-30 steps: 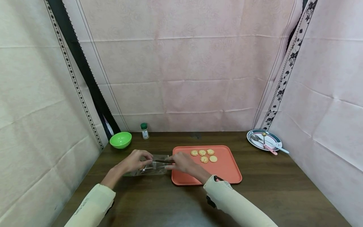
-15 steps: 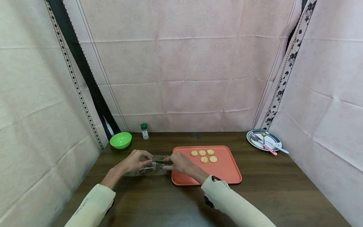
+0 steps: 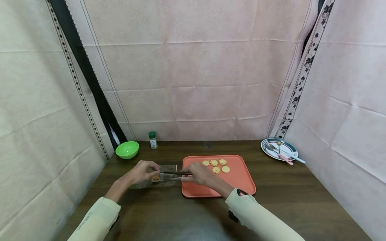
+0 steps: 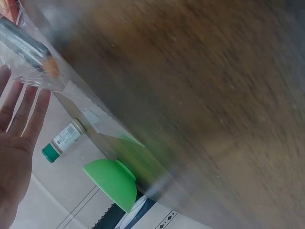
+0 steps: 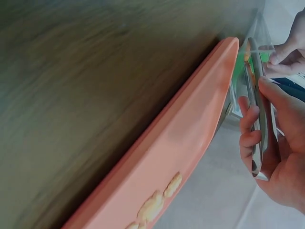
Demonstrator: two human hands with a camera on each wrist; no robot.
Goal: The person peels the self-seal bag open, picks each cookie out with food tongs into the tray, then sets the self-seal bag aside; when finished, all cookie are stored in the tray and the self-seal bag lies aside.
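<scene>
Fingers (image 3: 184, 174) round tongs (image 3: 172, 173) — cookie (image 3: 155, 178) in bag (image 3: 150, 182)

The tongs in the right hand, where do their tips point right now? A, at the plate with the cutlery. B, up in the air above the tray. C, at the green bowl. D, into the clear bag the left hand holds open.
D: in the head view the tongs in the right hand reach into the clear bag that the left hand pinches, with a cookie at their tips.
</scene>
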